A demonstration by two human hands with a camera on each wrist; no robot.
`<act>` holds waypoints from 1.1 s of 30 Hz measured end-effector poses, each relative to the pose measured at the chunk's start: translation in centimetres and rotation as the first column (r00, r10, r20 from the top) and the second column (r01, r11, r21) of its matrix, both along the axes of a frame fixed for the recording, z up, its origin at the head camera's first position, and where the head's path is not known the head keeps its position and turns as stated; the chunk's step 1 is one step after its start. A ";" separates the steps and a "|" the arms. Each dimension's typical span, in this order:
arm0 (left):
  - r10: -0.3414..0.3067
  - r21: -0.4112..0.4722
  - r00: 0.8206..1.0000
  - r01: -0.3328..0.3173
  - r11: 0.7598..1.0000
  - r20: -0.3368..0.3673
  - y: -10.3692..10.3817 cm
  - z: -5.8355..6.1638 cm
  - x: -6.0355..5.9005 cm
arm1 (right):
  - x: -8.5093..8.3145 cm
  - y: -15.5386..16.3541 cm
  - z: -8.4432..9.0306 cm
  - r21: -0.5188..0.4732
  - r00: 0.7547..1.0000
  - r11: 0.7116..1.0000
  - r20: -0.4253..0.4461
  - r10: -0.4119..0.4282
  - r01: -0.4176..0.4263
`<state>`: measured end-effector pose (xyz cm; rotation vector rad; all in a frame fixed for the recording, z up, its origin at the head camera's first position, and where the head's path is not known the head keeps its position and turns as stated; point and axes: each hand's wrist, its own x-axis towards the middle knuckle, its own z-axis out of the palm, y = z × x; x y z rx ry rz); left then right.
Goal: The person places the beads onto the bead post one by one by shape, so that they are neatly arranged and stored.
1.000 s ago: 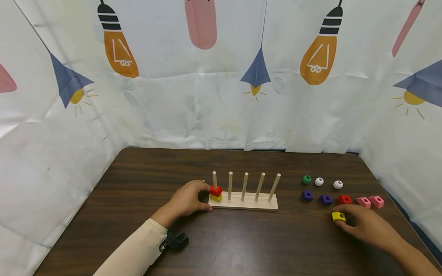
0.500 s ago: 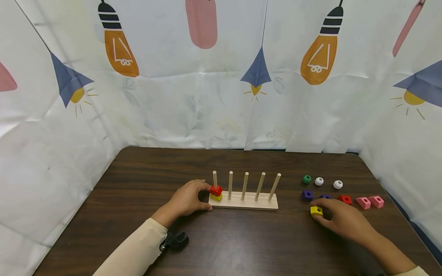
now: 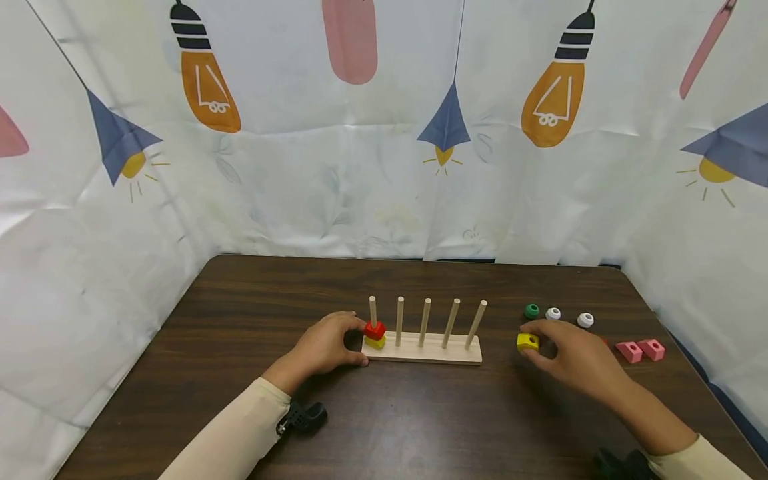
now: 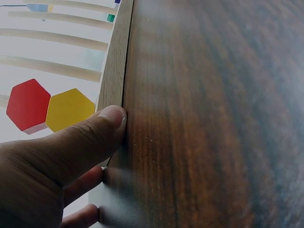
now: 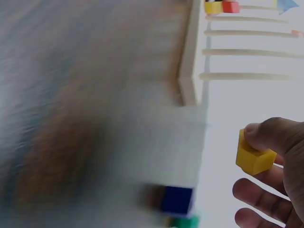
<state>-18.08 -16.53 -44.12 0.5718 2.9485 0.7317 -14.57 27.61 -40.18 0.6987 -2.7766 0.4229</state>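
Observation:
A wooden peg board (image 3: 447,349) with several upright pegs stands mid-table. On its leftmost peg, a red hexagonal block (image 3: 375,331) sits on top of a yellow hexagonal block (image 4: 70,110). My left hand (image 3: 324,347) grips the board's left end, the thumb along the front edge in the left wrist view. Between thumb and fingers, my right hand (image 3: 579,360) pinches another yellow block (image 3: 528,342) with a hole through it, raised above the table to the right of the board. The right wrist view shows this block (image 5: 254,159) apart from the pegs.
Behind the right hand lie a green bead (image 3: 531,311) and two white beads (image 3: 585,320). Two pink blocks (image 3: 651,349) are farther right. A dark blue block (image 5: 177,200) shows in the right wrist view. A patterned cloth (image 3: 384,193) hangs behind the table.
My right hand has carried the yellow block left and away from me, off the right side toward the board, and now covers the blue blocks. The left hand has stayed put.

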 end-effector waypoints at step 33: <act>-0.007 0.004 1.000 0.007 1.000 0.002 0.0 0.2 -0.1 | -1.7 -4.9 7.8 -0.108 0.987 0.988 -0.134 0.094 -0.109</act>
